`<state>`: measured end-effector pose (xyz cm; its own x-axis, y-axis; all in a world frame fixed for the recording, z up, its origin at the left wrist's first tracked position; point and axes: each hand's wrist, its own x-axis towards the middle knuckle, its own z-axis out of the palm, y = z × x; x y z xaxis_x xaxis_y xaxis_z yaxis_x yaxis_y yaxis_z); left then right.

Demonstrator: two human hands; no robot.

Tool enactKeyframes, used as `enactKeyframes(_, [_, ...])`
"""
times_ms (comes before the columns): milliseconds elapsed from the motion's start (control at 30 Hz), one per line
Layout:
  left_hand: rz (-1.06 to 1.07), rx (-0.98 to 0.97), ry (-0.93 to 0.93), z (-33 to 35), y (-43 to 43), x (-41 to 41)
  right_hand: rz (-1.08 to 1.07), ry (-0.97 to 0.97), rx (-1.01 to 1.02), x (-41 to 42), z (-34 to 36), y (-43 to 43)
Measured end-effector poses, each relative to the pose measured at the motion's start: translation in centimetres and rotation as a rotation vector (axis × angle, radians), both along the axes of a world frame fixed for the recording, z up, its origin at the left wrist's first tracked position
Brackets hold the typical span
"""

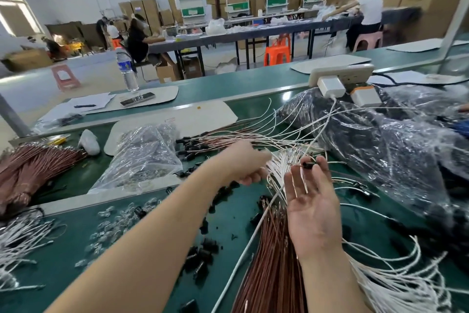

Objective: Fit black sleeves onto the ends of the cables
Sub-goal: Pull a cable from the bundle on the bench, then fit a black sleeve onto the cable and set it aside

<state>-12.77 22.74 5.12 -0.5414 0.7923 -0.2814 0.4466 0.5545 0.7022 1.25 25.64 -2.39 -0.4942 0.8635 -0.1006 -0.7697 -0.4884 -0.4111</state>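
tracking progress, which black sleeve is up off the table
The sleeve at the right hand's fingertips; the other sleeves lie loose on the table.
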Motion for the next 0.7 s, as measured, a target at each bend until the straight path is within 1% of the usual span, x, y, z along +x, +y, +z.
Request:
enactKeyframes(133, [0.230, 0.388, -0.037, 3.1, -3.5, -2.2, 0.049, 0.014, 0.057, 0.0, 0.0, -0.5])
enactKeyframes(233, [0.325, 0.703, -0.067, 4.8, -7.2, -3.5, 0.104, -0.001, 0.106, -0.1, 0.1, -0.9])
enactKeyframes(300, [0.440, 0.887, -0.073, 5.2, -10.2, -4.8, 0.141, -0.013, 0.133, -0.2, 0.2, -1.3])
enactKeyframes(367, [0.582, 1.014, -0.160, 5.0, -13.8, -7.0, 0.173, -0.026, 0.151, -0.4, 0.4, -1.7])
enactKeyframes(400, [0.644, 1.055, -0.255, 4.7, -15.6, -8.1, 0.187, -0.033, 0.161, -0.5, 0.4, -1.8])
enactKeyframes(433, [0.712, 1.062, -0.331, 4.0, -17.2, -8.9, 0.202, -0.040, 0.171, -0.6, 0.5, -2.0])
enactKeyframes(467, [0.800, 1.026, -0.352, 3.1, -18.7, -9.5, 0.218, -0.044, 0.180, -0.8, 0.5, -2.1])
enactKeyframes(533, [0.955, 0.890, -0.308, 0.6, -21.5, -10.1, 0.247, -0.054, 0.199, -1.2, 0.6, -2.5])
enactKeyframes(600, [1.047, 0.771, -0.274, -2.1, -23.9, -9.9, 0.280, -0.066, 0.216, -1.7, 0.7, -2.9])
enactKeyframes(633, [1.056, 0.693, -0.198, -3.3, -25.0, -9.7, 0.296, -0.071, 0.224, -1.9, 0.7, -3.1])
enactKeyframes(667, [1.060, 0.574, -0.070, -4.1, -25.7, -9.1, 0.310, -0.077, 0.231, -2.1, 0.7, -3.4])
enactKeyframes(700, [1.071, 0.416, 0.083, -4.7, -26.2, -8.6, 0.322, -0.085, 0.236, -2.3, 0.6, -3.5])
